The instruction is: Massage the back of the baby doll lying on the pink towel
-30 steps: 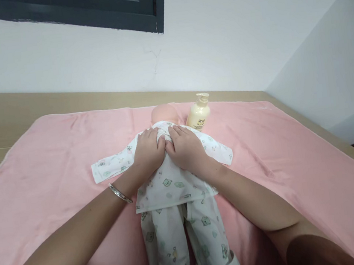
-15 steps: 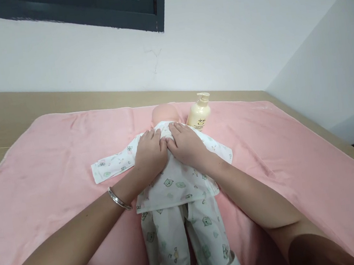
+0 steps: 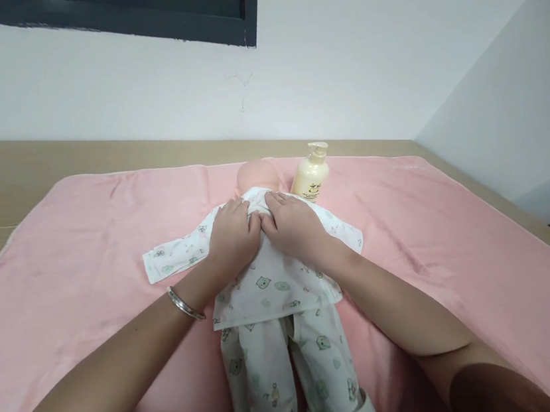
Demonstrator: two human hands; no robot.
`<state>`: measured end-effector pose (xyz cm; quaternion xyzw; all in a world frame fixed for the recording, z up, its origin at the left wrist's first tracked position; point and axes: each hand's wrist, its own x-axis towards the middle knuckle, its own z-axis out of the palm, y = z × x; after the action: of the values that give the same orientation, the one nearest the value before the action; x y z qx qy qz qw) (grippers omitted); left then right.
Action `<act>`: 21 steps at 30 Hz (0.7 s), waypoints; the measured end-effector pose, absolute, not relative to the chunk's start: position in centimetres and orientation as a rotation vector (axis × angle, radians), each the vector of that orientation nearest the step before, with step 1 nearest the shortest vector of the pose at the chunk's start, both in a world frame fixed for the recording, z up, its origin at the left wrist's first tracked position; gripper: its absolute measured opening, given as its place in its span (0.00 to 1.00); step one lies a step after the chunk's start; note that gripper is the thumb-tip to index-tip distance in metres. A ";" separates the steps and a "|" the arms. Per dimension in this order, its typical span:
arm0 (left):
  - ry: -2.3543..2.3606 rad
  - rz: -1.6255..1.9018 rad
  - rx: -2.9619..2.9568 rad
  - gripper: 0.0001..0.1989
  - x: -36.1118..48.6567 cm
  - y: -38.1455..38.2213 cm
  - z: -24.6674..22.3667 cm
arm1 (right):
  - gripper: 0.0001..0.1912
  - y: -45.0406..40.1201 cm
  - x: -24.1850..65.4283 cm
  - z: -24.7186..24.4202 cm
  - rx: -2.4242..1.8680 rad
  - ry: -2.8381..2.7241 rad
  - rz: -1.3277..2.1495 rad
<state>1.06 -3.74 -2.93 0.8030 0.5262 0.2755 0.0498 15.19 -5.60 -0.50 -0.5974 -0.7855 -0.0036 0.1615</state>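
Observation:
A baby doll lies face down on a pink blanket, its bare head pointing away from me. It wears a white printed top and matching trousers with turned-up cuffs. My left hand rests flat on the left of the doll's upper back, fingers stretched out. On the right of the upper back lies my right hand, also flat. The two thumbs almost meet over the middle of the back. The doll's face is hidden, as are its hands inside the long sleeves.
A cream pump bottle stands on the blanket just right of the doll's head. Behind the blanket runs a wooden surface up to a white wall. A dark window frame is set in the wall above.
Both hands stay on the doll's upper back with hardly any movement. The whole view has shifted very slightly.

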 end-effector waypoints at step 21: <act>1.601 0.904 2.315 0.16 0.9 -3.1 -2.9 | 0.29 -5.6 15.1 -1.1 -1.693 -2.222 -0.065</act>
<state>0.88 -3.12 -2.89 0.7797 0.5391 0.3046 0.0927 15.05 -5.59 -1.10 -0.5968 -0.7833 -0.0227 0.1727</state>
